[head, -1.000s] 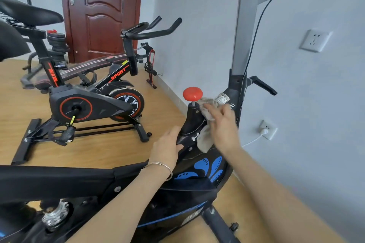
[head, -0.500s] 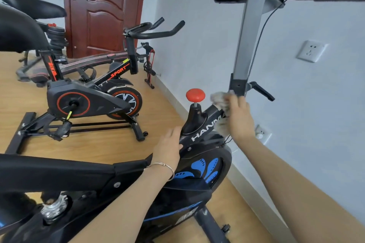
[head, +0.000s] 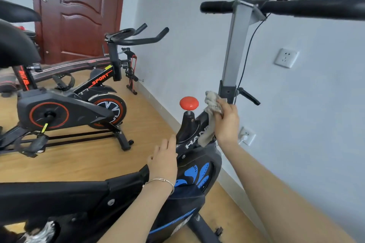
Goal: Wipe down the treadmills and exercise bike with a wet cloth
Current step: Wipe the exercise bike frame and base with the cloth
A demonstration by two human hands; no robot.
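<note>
Head view: exercise bike (head: pixel 197 165) being wiped with cloth (head: pixel 212 102).
Soft, limp cloth is gripped bunched under curled fingers of right hand (head: pixel 227 124); left hand (head: pixel 164 160) is laid flat.

Bright, even indoor light, soft faint shadows, wide-angle bending at edges (handlebar curved), slightly soft detail

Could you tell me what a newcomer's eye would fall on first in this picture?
The right hand stands out first, gripping a bunched grey cloth against the frame of the near exercise bike, just below its silver handlebar post. Left of the cloth sits a bright red knob, and the left hand lies flat on the frame below it. Further left stands a second bike with orange trim, before a dark red door.
</note>
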